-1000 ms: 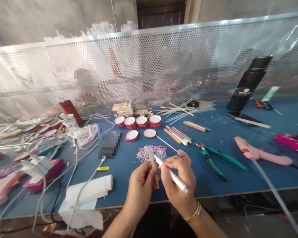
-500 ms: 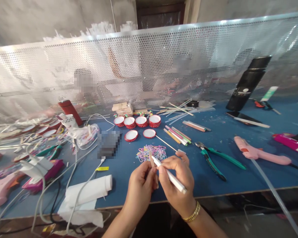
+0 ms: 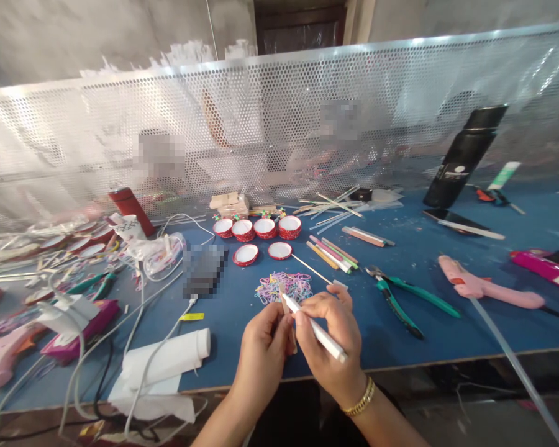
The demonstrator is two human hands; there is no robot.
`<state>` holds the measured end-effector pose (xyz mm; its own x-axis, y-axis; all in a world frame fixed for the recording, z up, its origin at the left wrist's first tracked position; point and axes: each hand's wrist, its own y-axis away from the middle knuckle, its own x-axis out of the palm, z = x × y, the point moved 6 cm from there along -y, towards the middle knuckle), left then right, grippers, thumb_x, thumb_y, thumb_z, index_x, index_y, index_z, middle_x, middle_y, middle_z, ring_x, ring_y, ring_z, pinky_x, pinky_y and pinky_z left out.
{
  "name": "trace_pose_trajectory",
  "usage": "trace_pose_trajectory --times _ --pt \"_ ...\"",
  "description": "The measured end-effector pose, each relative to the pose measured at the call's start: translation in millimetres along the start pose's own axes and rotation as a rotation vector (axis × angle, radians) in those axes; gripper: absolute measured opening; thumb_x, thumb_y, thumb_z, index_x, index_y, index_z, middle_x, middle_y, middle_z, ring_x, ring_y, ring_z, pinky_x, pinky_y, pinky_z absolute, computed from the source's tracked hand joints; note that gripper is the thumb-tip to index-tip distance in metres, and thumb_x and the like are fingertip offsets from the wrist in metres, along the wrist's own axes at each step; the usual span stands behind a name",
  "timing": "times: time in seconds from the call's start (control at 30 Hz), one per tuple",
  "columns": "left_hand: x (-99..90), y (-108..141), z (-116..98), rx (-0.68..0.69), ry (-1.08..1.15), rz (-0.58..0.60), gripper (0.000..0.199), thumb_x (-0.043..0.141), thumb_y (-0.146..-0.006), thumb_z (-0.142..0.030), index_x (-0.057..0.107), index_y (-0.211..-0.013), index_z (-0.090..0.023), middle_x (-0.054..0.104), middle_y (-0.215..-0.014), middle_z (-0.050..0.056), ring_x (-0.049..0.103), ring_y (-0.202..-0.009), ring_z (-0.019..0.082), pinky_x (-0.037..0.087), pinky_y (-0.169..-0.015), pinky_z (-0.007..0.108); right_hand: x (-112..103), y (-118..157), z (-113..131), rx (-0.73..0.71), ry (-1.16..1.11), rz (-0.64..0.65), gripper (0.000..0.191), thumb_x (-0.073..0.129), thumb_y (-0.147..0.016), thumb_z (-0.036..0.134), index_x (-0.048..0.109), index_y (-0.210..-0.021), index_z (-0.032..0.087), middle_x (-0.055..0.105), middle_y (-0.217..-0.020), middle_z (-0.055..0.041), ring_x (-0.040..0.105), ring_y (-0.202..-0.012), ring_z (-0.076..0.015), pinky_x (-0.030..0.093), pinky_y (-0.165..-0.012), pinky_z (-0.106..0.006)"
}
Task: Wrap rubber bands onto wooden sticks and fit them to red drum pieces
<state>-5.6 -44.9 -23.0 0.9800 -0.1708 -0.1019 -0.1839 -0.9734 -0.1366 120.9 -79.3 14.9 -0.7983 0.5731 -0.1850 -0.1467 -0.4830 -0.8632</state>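
My left hand [image 3: 266, 347] pinches a flat wooden stick [image 3: 282, 290] upright near the table's front edge. In my right hand [image 3: 333, 332] is a white pen [image 3: 325, 338], its tip against or very close to the stick's upper part. Just beyond my fingers lies a pile of small coloured rubber bands [image 3: 302, 287]. Farther back sit two red-rimmed white discs [image 3: 280, 250], with a row of stacked ones [image 3: 265, 228] behind them. A thin stick [image 3: 311, 269] runs from one disc toward my right hand. The stick's lower part is mostly hidden by my fingers.
Right of my hands lie green-handled pliers [image 3: 400, 298], a pink glue gun [image 3: 489, 288] and a black bottle [image 3: 463, 158]. On the left are a phone [image 3: 205, 271], a white roll [image 3: 168, 356], cables and a red bottle [image 3: 131, 210]. A perforated metal screen [image 3: 279, 124] stands behind.
My right hand and the pen have shifted very slightly to the left. My left hand keeps its hold on the stick.
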Motion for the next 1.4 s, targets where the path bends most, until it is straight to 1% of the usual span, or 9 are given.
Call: trace_pose_trajectory --times 0.23,0.43,0.63,0.83,1.03,1.23,1.4 --pt "-0.1 0.0 -0.3 -0.003 -0.021 -0.005 0.031 0.057 -0.095 -0.044 0.06 -0.078 -0.019 0.049 -0.056 -0.005 0.043 -0.05 0.01 0.032 -0.048 0.02 -3.8 1.4 -0.8 0.0 0.044 -0.062 0.01 0.06 -0.09 0.013 0.056 -0.088 0.022 0.067 -0.075 0.0034 0.067 -0.07 -0.0153 0.039 -0.103 -0.047" --pt "1.1 -0.1 -0.4 -0.001 -0.01 0.008 0.032 0.056 -0.096 -0.045 0.06 -0.078 -0.018 0.048 -0.058 -0.005 0.041 -0.052 0.01 0.032 -0.049 0.02 -0.5 1.2 -0.3 -0.004 0.006 -0.016 0.01 0.061 -0.09 0.013 0.057 -0.09 0.022 0.069 -0.078 0.0027 0.068 -0.072 -0.0154 0.037 -0.106 -0.048" --pt "0.1 0.0 1.1 -0.002 -0.037 0.017 0.031 0.055 -0.097 -0.044 0.057 -0.078 -0.019 0.048 -0.056 -0.006 0.042 -0.05 0.01 0.032 -0.048 0.02 -3.2 1.5 -2.4 0.011 0.036 -0.058 0.01 0.06 -0.091 0.013 0.057 -0.089 0.022 0.067 -0.076 0.0032 0.066 -0.07 -0.0146 0.038 -0.104 -0.047" --pt "0.7 0.3 -0.4 0.009 -0.033 0.014 0.032 0.055 -0.096 -0.044 0.056 -0.077 -0.019 0.047 -0.057 -0.006 0.041 -0.052 0.01 0.033 -0.049 0.02 0.4 1.6 -0.7 -0.009 0.013 -0.015 0.01 0.061 -0.09 0.013 0.057 -0.09 0.021 0.069 -0.078 0.0025 0.068 -0.071 -0.015 0.038 -0.105 -0.048" --pt "1.0 0.2 1.6 -0.006 -0.024 0.02 0.03 0.054 -0.097 -0.043 0.057 -0.079 -0.019 0.048 -0.056 -0.006 0.042 -0.05 0.01 0.033 -0.048 0.02 -3.9 3.4 -2.3 -0.001 0.047 -0.072 0.009 0.061 -0.09 0.014 0.057 -0.089 0.022 0.067 -0.076 0.0028 0.066 -0.071 -0.0152 0.039 -0.103 -0.047" --pt "1.7 0.7 0.1 0.0 -0.019 0.014 0.032 0.055 -0.097 -0.044 0.055 -0.077 -0.019 0.047 -0.057 -0.006 0.041 -0.051 0.01 0.033 -0.049 0.02 0.4 2.3 -2.0 0.002 0.009 -0.004 0.009 0.061 -0.09 0.013 0.057 -0.089 0.022 0.069 -0.078 0.0028 0.068 -0.071 -0.0149 0.037 -0.106 -0.049" --pt "1.1 0.6 3.1 -0.019 -0.032 0.013 0.031 0.055 -0.097 -0.044 0.057 -0.079 -0.019 0.048 -0.055 -0.006 0.042 -0.049 0.01 0.032 -0.048 0.02 -4.0 2.2 -2.3 0.002 0.051 -0.068 0.01 0.061 -0.09 0.014 0.056 -0.088 0.022 0.067 -0.076 0.0033 0.066 -0.07 -0.0145 0.039 -0.103 -0.046"
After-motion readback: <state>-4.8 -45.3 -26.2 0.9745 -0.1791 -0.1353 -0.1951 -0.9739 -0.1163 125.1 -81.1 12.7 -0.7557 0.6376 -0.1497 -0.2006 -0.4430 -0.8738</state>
